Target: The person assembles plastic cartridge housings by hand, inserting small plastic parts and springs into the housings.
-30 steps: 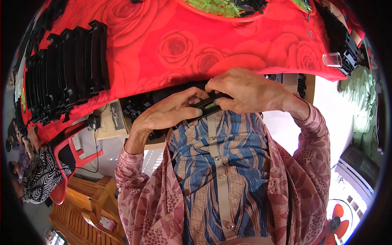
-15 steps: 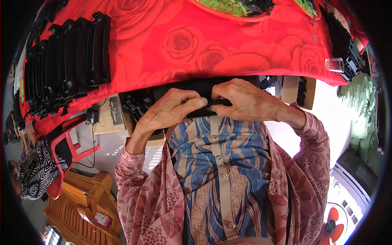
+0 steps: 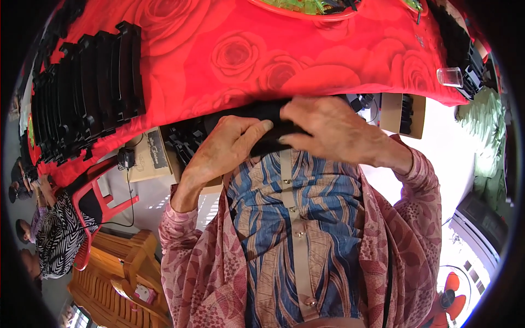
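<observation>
My left hand point(image 3: 225, 143) is closed at the table's near edge, its thumb along the top of a black strip-like part point(image 3: 270, 143). The strip lies against something black, so its outline and kind are hard to make out. Right across from it, my right hand point(image 3: 328, 128) is smeared by motion, with its thumb and forefinger around the dark area. Whether those fingers press on the strip cannot be told. Both hands hang just above my lap, below the red rose-patterned tablecloth point(image 3: 240, 52).
A row of curved black plastic parts point(image 3: 90, 82) stands on the table's left side. A red-rimmed tray point(image 3: 306, 15) of green and black pieces is at the far edge. On the right is a clear plastic box point(image 3: 449, 76). Cartons point(image 3: 150, 158), a red chair point(image 3: 104, 197) and a wooden bench point(image 3: 117, 268) stand below.
My right hand has shifted slightly up and its fingers have spread further from the left thumb. The left thumb has risen. The whole view has tilted a little.
</observation>
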`<state>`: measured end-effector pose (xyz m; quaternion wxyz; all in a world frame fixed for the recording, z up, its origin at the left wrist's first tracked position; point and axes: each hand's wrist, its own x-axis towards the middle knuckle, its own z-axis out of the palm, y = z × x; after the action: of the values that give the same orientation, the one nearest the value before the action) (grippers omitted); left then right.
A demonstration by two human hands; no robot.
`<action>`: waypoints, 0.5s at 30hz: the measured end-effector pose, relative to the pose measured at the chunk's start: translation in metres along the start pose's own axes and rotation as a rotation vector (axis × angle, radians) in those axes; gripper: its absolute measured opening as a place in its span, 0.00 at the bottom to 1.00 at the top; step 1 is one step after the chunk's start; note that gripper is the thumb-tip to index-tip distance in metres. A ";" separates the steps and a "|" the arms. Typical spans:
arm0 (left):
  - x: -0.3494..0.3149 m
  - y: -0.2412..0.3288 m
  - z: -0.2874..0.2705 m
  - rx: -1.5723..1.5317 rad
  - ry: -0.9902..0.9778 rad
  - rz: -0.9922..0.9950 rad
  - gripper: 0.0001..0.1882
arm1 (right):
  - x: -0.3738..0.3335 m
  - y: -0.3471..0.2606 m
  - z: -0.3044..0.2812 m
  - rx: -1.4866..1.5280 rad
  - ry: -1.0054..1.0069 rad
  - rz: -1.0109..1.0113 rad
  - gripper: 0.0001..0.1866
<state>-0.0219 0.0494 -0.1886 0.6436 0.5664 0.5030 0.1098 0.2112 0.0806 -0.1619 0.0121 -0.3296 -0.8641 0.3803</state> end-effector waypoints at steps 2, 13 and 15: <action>0.002 0.006 0.006 -0.224 0.047 -0.018 0.21 | 0.000 0.004 -0.010 -0.058 0.401 -0.171 0.18; 0.011 -0.010 0.038 -1.193 0.091 0.327 0.29 | -0.010 -0.019 -0.003 0.330 0.934 -0.144 0.08; 0.017 -0.009 0.046 -1.265 0.073 0.380 0.28 | -0.002 -0.027 0.006 0.362 0.936 -0.150 0.10</action>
<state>0.0179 0.0298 -0.2120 0.8041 0.1540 0.2542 0.5149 0.1964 0.0625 -0.1475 0.4823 -0.3946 -0.7075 0.3333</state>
